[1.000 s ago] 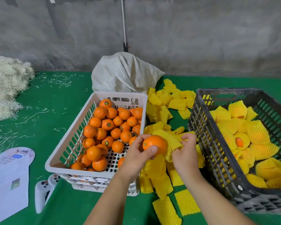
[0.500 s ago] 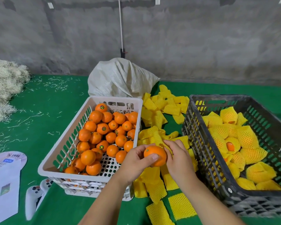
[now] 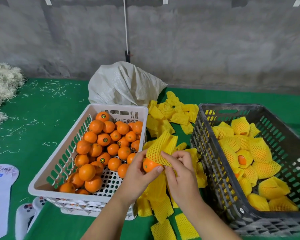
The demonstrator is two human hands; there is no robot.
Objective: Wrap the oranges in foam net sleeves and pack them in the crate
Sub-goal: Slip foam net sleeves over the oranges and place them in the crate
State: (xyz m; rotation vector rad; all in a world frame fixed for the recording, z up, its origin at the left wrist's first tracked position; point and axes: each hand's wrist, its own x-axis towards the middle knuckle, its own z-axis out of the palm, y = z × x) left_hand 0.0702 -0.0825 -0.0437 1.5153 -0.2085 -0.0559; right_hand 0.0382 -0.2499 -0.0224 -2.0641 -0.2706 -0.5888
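Observation:
My left hand (image 3: 137,175) grips an orange (image 3: 150,165) between the two crates. A yellow foam net sleeve (image 3: 160,149) covers the orange's top half and stands up above it; my right hand (image 3: 179,170) pinches the sleeve's lower edge. The white crate (image 3: 62,163) on the left holds several bare oranges (image 3: 103,139). The dark crate (image 3: 213,163) on the right holds several sleeved oranges (image 3: 260,149).
Loose yellow sleeves (image 3: 171,113) lie scattered between and in front of the crates on the green cloth. A white sack (image 3: 123,84) stands behind the white crate. Straw (image 3: 2,84) is piled at far left. A game controller (image 3: 24,213) and papers (image 3: 0,187) lie at lower left.
The orange was bare against a flat sleeve; now the sleeve is opened and pulled over its top half. Both hands stay together between the crates.

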